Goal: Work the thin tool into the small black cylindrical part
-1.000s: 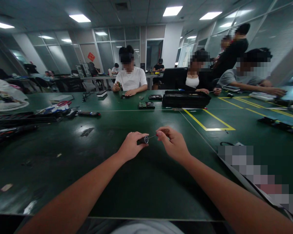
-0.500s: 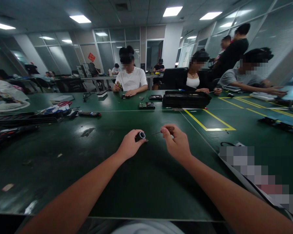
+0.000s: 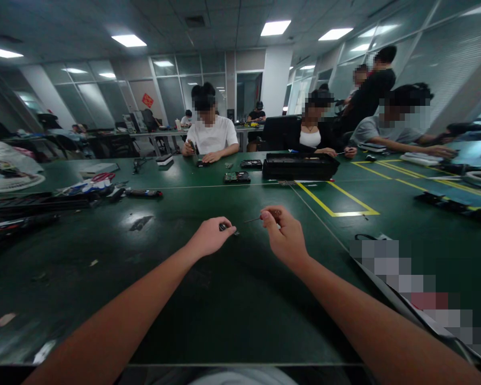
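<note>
Over the near middle of the green table (image 3: 232, 310), my left hand (image 3: 208, 236) is closed round a small dark round part (image 3: 223, 226). Most of that part is hidden by the fingers, and its exact kind does not show. A tiny piece (image 3: 236, 232) sticks out by the left fingertips. To the right, my right hand (image 3: 284, 235) pinches a thin screwdriver (image 3: 253, 220), its slim metal shaft pointing left at the left hand. The screwdriver's tip is apart from the dark part.
Several tools and cables (image 3: 100, 182) lie at the left, with a dark pen-like tool (image 3: 143, 193) beside them. Further off are a circuit board (image 3: 237, 177) and a long black housing (image 3: 299, 166). People (image 3: 212, 133) work across the table. Yellow tape (image 3: 355, 214) marks the right side.
My left hand has turned the dark part, so its white ring no longer faces me. My right hand keeps its pinch on the screwdriver. The whole view has shifted slightly.
</note>
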### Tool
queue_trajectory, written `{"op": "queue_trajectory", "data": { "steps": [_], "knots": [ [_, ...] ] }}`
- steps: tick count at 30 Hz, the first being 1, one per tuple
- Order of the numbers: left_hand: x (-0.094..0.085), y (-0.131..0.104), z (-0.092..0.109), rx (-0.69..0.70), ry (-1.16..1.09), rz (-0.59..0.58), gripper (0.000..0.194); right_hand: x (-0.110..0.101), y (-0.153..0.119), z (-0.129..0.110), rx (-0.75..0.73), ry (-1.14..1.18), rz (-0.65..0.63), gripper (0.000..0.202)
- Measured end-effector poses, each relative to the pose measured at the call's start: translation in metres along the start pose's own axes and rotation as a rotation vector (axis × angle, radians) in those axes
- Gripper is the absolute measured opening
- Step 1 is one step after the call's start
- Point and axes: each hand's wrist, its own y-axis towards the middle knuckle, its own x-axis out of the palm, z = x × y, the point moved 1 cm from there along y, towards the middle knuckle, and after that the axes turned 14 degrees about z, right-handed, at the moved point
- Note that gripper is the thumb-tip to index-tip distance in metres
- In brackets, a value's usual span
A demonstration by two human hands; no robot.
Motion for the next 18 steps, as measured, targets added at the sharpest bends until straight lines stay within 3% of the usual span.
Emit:
{"op": "queue_trajectory", "data": {
  "steps": [3,7,10,18],
  "knots": [
    [0.011,0.004,0.003,0.018,0.136,-0.049,0.022,0.0,0.0,0.0,0.008,-0.001,-0.015,0.026],
    [0.025,0.009,0.003,0.036,0.317,-0.086,0.033,0.001,0.0,0.001,0.002,0.002,-0.027,0.026],
    [0.031,0.01,0.003,0.066,0.373,-0.091,0.026,0.001,0.0,0.002,0.006,0.004,-0.023,0.026],
    [0.021,0.017,0.001,0.051,0.269,-0.05,0.024,0.002,-0.001,0.0,0.018,0.01,-0.061,0.026]
  ]
}}
